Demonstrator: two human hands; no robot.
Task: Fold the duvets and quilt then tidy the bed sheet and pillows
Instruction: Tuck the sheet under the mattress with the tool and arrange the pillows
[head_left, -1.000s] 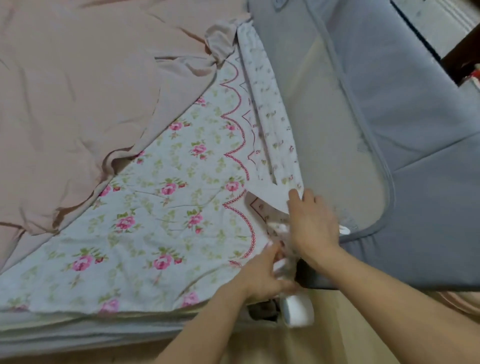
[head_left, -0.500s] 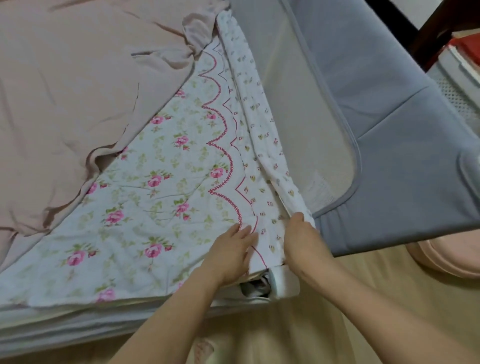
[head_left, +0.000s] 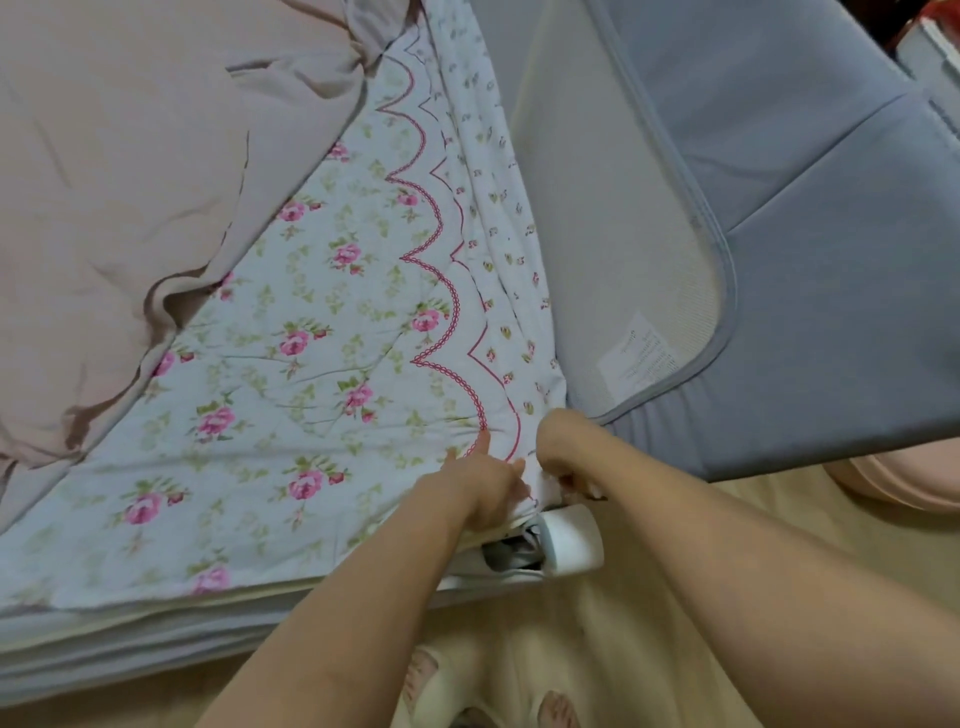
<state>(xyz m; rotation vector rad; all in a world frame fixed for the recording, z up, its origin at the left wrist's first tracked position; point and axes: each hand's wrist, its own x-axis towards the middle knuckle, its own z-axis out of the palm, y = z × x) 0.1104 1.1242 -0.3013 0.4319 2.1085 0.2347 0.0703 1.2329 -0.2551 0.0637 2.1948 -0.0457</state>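
Note:
A floral bed sheet (head_left: 311, 395) with pink roses and a red scalloped border covers the near part of the mattress. A plain pink duvet (head_left: 130, 182) lies bunched over the far left of the bed. At the near right corner, my left hand (head_left: 480, 486) presses on the sheet's corner with the fingers pointing away from me. My right hand (head_left: 563, 449) is curled around the sheet's edge at that corner, and its fingers are tucked down out of sight.
A grey padded bed rail (head_left: 779, 234) with a mesh panel and a white label stands along the right side. A white plastic bracket (head_left: 569, 540) sits under the corner. Pink slippers (head_left: 904, 478) lie on the beige floor at right. My feet show at the bottom.
Both hands have moved down to the very corner of the sheet. The loose flap held up a second ago is now flat, and the right hand has curled over the edge.

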